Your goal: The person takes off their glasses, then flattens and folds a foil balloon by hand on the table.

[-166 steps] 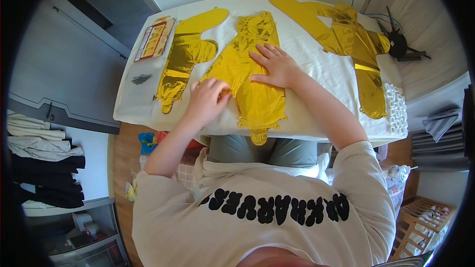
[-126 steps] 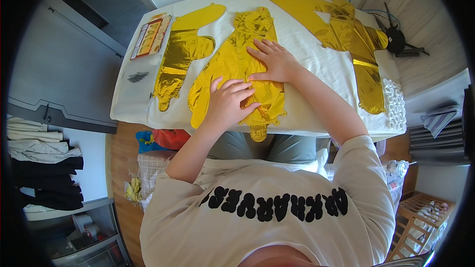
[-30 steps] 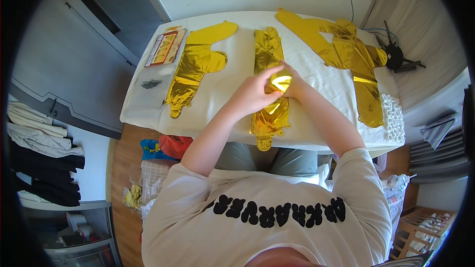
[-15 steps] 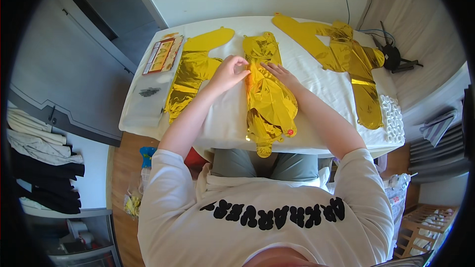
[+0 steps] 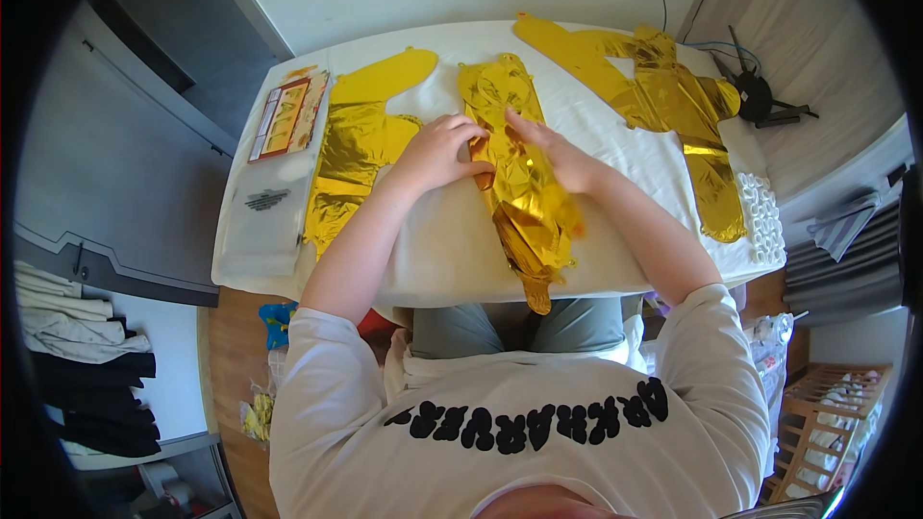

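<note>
Left hand [image 5: 437, 154] is held half curled at the left edge of a narrow gold balloon [image 5: 524, 187]; whether anything is pinched cannot be told. Right hand [image 5: 569, 161] is laid open along the balloon's right side. On the white-covered table [image 5: 423, 255], a broad gold balloon [image 5: 663, 86] is spread at the right and a second gold balloon [image 5: 351, 139] at the left, the narrow one being set between them. A grey plastic sleeve [image 5: 255, 242] is laid at the table's left end, and white rings [image 5: 761, 216] are clustered at its right.
</note>
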A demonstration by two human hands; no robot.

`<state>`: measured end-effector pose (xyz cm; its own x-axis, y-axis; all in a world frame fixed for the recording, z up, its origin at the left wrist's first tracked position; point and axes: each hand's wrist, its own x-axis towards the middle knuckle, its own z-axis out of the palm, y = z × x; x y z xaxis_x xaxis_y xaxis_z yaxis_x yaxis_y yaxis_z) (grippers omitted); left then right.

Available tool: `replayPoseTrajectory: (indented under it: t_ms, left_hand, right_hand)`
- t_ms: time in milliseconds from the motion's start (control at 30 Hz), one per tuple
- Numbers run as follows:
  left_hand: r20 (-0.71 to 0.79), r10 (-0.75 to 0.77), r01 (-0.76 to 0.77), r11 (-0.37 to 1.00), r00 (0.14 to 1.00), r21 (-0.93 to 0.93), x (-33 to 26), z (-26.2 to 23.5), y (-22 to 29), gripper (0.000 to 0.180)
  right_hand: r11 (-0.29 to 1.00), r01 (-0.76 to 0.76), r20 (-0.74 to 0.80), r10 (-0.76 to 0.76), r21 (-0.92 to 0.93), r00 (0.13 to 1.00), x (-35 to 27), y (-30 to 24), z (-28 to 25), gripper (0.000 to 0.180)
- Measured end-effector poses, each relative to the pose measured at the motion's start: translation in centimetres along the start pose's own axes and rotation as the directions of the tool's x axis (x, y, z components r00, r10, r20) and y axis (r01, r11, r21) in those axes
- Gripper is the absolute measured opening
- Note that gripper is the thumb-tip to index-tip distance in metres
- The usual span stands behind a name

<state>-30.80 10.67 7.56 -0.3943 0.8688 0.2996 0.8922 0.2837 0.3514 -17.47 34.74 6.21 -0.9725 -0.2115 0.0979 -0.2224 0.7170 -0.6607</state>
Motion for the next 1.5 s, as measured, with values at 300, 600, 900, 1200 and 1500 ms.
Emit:
replayPoseTrajectory:
  t_ms: [300,600,900,1200,1500]
  left_hand:
    - [0.024,0.028,-0.028,1.0,0.999,-0.009,-0.6,-0.2,-0.2,0.066]
    - [0.025,0.114,-0.113,0.993,0.993,-0.025,-0.7,0.3,-0.8,0.067]
    - [0.074,0.086,-0.084,0.996,0.994,-0.033,-0.5,0.2,-0.5,0.058]
    - [0.055,0.074,-0.065,0.987,0.996,-0.146,-0.4,0.9,-1.8,0.04]
    - [0.044,0.084,-0.076,0.985,0.996,-0.157,-0.2,0.7,-1.7,0.049]
  right_hand:
    - [0.728,-0.028,-0.097,0.129,0.685,0.987,0.4,1.1,-1.0,0.055]
    - [0.963,0.059,-0.139,-0.023,0.264,0.99,-0.3,-0.4,-0.4,0.045]
    - [0.787,0.596,0.041,-0.598,-0.158,0.8,-1.7,-7.0,2.2,0.012]
    - [0.78,0.602,0.111,-0.592,-0.169,0.798,-2.3,-7.1,3.4,0.016]
    - [0.724,0.637,0.142,-0.624,-0.265,0.768,-2.9,-7.5,3.5,0.021]
